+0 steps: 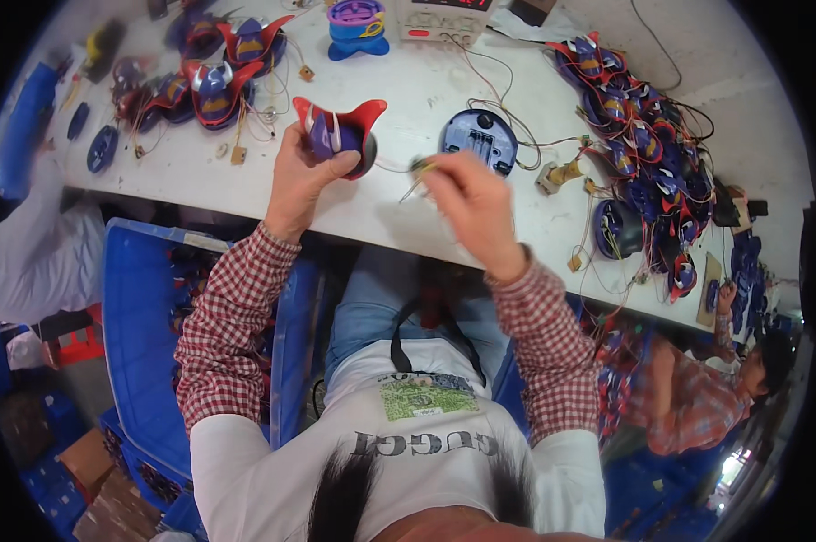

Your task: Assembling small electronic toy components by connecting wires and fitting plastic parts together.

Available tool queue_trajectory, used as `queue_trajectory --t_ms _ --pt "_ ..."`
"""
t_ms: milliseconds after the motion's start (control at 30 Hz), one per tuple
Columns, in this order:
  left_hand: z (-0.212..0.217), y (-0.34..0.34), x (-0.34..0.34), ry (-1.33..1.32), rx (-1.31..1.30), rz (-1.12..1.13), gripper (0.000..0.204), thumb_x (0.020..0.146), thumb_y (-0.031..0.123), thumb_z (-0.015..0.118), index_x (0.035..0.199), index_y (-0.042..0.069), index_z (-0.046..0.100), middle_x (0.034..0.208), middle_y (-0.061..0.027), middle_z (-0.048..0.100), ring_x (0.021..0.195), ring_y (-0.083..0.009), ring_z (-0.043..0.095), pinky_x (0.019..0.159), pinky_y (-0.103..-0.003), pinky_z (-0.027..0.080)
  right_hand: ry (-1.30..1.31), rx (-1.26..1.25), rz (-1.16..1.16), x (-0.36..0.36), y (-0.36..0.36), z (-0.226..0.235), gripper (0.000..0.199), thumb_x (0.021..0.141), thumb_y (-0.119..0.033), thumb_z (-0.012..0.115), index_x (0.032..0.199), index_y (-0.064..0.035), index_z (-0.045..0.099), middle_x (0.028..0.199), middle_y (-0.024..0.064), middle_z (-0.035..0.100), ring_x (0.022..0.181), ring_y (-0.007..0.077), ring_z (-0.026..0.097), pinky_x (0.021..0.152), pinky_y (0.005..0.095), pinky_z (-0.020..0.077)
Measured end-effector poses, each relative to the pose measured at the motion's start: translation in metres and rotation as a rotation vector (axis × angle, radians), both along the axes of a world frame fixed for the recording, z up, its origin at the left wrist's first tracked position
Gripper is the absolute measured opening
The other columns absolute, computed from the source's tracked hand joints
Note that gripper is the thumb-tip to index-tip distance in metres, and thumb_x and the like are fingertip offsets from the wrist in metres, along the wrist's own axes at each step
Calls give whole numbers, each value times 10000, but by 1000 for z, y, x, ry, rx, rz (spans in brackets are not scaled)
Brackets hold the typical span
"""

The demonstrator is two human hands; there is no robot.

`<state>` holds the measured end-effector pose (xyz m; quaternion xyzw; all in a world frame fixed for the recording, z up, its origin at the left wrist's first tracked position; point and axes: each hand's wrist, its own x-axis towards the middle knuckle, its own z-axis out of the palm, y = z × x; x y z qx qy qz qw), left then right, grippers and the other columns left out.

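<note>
My left hand [301, 176] is wrapped round a toy figure part [334, 135], purple with white horns and a flared red collar, held up over the table's near edge. A pale wire [391, 168] runs from its dark base toward my right hand [469, 200]. The fingers of my right hand are pinched round a small thing with a thin metallic tip [411, 191]; its kind is too small to tell. Behind that hand lies a round purple-blue casing [478, 143] with an open compartment, partly hidden by my fingers.
Similar toy parts [216, 88] with loose wires lie at the far left, and a long heap of them [638, 144] fills the right side. A blue-purple tub [358, 29] and a power supply [444, 20] stand at the back. Blue crate [137, 334] lower left; another person [688, 388] sits right.
</note>
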<state>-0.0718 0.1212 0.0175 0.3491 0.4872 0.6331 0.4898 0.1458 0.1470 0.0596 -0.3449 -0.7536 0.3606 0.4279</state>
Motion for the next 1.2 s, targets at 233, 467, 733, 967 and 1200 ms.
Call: queue_trajectory --t_ms 233,467,733,967,1200 --pt "2 57 60 29 163 -294 717 643 116 835 1216 -22 428 1093 -154 551 953 -226 579 867 -299 478 -76 -265 -335 61 84 -27 224 814 -198 675 823 18 616 824 120 568 652 204 503 584 273 427" --pt "-21 78 107 487 151 -243 634 509 356 851 954 -38 631 833 -153 658 686 -258 614 701 -324 503 -576 159 -352 73 117 -81 354 809 -214 626 1052 11 500 957 179 486 839 339 508 817 392 435" --pt "-33 66 127 687 253 148 707 479 484 832 967 24 608 1032 -159 510 952 -259 519 833 -339 445 -263 65 -270 84 105 -41 436 839 -102 600 1247 -10 478 1145 177 516 1000 254 540 890 319 455" --pt "40 -27 76 -126 288 -159 774 557 227 868 1179 19 457 1150 -156 502 1035 -248 532 919 -342 459 -109 -70 7 7 10 58 377 889 -46 511 1265 -19 498 1193 146 537 1059 236 542 894 319 471" --pt "50 -197 -107 -108 203 367 857 552 -125 566 1372 63 401 1293 -133 531 1094 -242 588 872 -287 505 -85 -340 302 -47 -42 60 297 891 -12 479 1178 -1 553 1041 110 592 847 171 559 755 257 475"
